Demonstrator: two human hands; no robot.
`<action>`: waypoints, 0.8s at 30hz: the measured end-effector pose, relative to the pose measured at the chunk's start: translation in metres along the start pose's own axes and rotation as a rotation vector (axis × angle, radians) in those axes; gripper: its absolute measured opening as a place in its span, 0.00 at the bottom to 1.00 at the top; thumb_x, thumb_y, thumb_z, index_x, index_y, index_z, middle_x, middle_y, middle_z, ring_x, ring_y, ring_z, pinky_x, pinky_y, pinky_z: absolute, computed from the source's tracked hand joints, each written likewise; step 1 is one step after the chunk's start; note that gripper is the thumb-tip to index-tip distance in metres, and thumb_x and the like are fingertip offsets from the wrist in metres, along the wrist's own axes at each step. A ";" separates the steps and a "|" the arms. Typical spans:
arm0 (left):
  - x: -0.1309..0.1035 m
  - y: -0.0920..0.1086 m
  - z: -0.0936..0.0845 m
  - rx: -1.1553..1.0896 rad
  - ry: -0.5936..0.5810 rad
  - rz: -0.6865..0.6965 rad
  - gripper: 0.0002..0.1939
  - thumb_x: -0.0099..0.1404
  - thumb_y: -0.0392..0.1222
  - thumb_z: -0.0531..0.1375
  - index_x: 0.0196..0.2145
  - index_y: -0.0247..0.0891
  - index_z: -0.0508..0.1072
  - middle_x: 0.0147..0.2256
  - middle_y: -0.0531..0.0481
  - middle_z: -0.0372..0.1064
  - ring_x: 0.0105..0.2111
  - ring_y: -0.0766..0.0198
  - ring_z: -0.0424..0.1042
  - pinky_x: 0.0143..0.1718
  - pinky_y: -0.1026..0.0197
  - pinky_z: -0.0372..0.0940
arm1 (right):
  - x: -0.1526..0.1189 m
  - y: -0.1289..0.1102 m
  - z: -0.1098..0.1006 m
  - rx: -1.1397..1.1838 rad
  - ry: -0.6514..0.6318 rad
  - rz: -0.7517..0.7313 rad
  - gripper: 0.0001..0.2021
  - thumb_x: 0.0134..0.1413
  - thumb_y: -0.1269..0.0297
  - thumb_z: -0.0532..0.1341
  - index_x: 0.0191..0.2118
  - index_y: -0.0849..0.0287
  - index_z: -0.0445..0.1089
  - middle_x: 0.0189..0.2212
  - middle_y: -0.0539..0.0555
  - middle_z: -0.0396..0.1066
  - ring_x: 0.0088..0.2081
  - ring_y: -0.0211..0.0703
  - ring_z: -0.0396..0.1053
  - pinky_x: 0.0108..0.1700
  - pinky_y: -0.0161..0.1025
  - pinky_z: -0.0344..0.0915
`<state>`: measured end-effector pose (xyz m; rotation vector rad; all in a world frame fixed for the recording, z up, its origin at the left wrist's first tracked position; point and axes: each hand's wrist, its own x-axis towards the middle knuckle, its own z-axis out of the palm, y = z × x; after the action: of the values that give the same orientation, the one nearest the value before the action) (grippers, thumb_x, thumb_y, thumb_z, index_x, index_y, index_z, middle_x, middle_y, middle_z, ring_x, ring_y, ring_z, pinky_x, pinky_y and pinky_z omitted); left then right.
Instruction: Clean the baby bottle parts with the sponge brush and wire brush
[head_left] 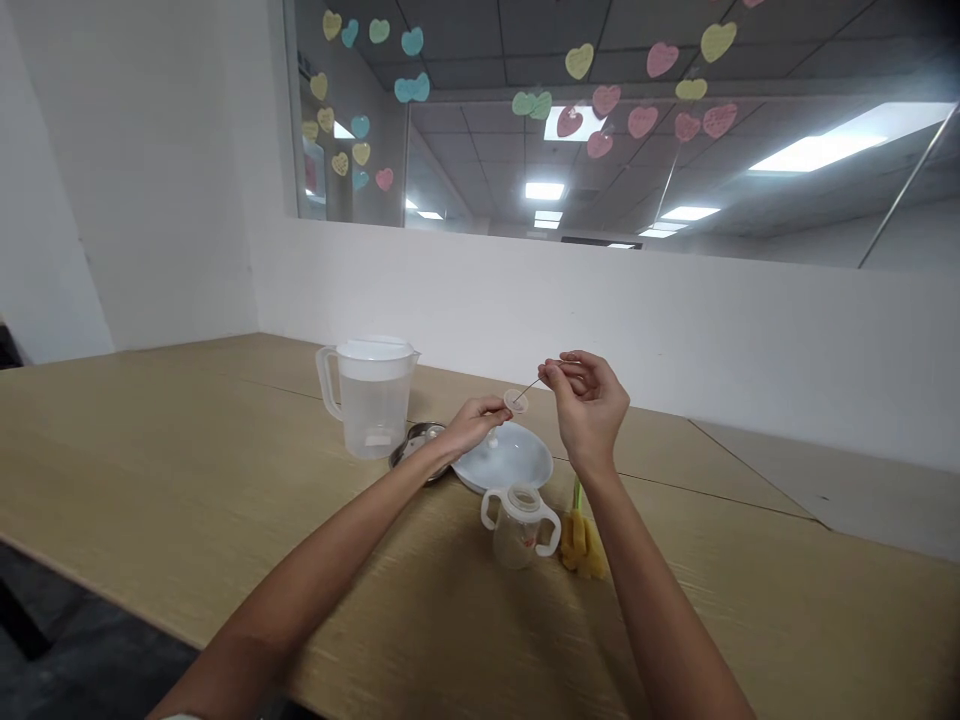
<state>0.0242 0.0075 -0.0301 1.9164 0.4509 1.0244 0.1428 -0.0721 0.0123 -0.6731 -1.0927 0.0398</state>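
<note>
My left hand [478,422] pinches a small, round, translucent piece [516,402] above a white bowl [517,470]. Its exact kind is too small to make out. Slightly higher and to the right, my right hand [589,405] has its fingers closed around a thin, dark stick [529,387]. The stick's tip reaches down to the round piece. Below the hands, in front of the bowl, a clear baby bottle [516,540] with two white handles stands upright with no lid. A yellow sponge brush [581,545] with a green handle is beside it, partly behind my right forearm.
A lidded translucent pitcher [375,405] stands left of the bowl. Between them sits a shiny metal dish [409,437], partly hidden by my left wrist. The wooden table [187,450] meets a white wall [480,300] at the back, below a window with heart-shaped notes.
</note>
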 end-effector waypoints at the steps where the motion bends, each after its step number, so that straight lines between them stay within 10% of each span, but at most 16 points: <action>1: 0.000 0.000 0.000 0.000 0.000 0.003 0.12 0.55 0.43 0.57 0.33 0.32 0.73 0.31 0.49 0.66 0.35 0.63 0.62 0.37 0.63 0.56 | -0.001 0.003 0.000 -0.006 -0.014 0.015 0.11 0.44 0.62 0.63 0.34 0.60 0.65 0.29 0.51 0.70 0.32 0.41 0.71 0.38 0.42 0.71; 24: 0.001 0.009 0.000 -0.080 -0.051 -0.017 0.10 0.54 0.45 0.56 0.24 0.33 0.67 0.25 0.54 0.59 0.28 0.68 0.57 0.31 0.65 0.51 | -0.009 0.023 0.002 -0.099 -0.205 0.058 0.06 0.44 0.68 0.61 0.32 0.60 0.66 0.29 0.52 0.69 0.31 0.40 0.70 0.36 0.38 0.70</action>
<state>0.0235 0.0035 -0.0223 1.8600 0.3905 0.9667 0.1439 -0.0561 -0.0061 -0.8029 -1.2785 0.1069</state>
